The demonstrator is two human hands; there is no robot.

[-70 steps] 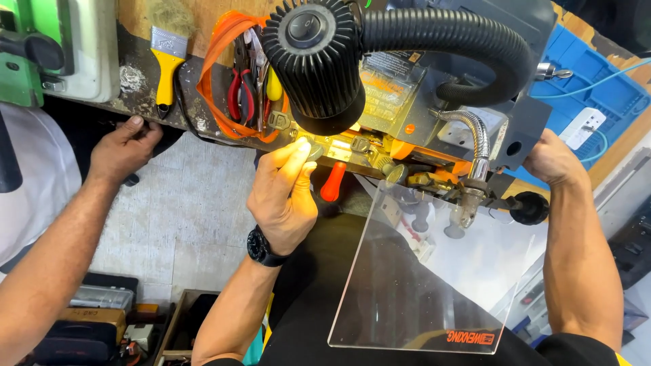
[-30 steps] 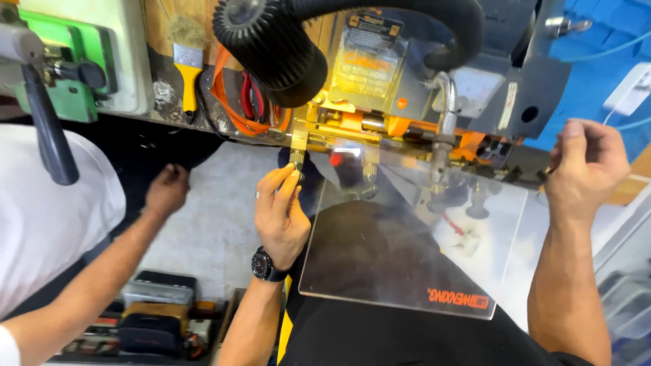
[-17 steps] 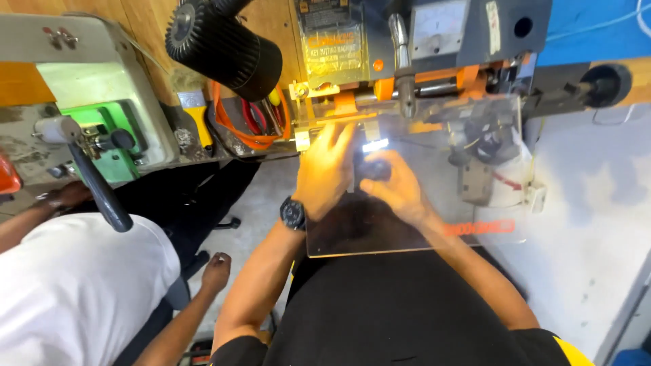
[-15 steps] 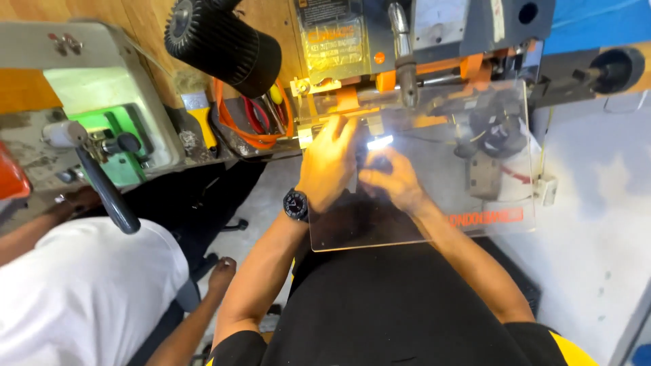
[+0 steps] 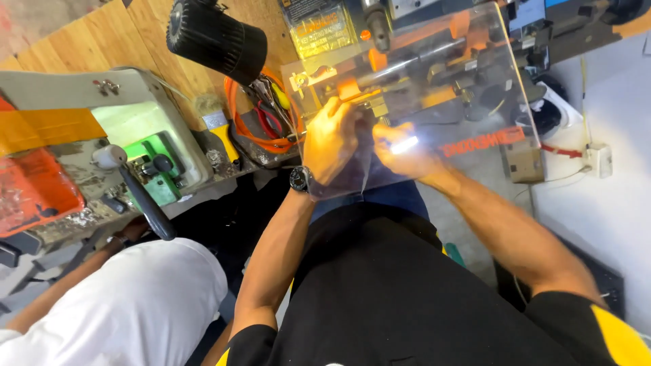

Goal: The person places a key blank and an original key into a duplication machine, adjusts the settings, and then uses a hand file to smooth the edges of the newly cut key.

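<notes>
Both my hands work under the tilted clear plastic shield (image 5: 475, 81) of an orange and grey bench machine (image 5: 407, 61). My left hand (image 5: 331, 139), with a black watch on its wrist, reaches up to the orange clamp (image 5: 349, 91). Its fingers are curled there, and what they hold is hidden. My right hand (image 5: 410, 157) sits just to the right, seen blurred through the shield. Its fingers are closed around a small bright metal piece (image 5: 404, 144) that glints strongly. The two hands are nearly touching.
A black ribbed motor housing (image 5: 217, 41) hangs above left. A yellow-handled brush (image 5: 220, 132) and a coiled orange cable (image 5: 251, 132) lie on the bench. A co-worker in a white shirt (image 5: 135, 305) sits at the left by a green machine (image 5: 152, 169) with a black lever (image 5: 146, 207). A wall socket (image 5: 600, 159) is at the right.
My right hand came off the machine's right side and joined my left hand under the shield. The view swung left and down; over the last half second the hands stayed together.
</notes>
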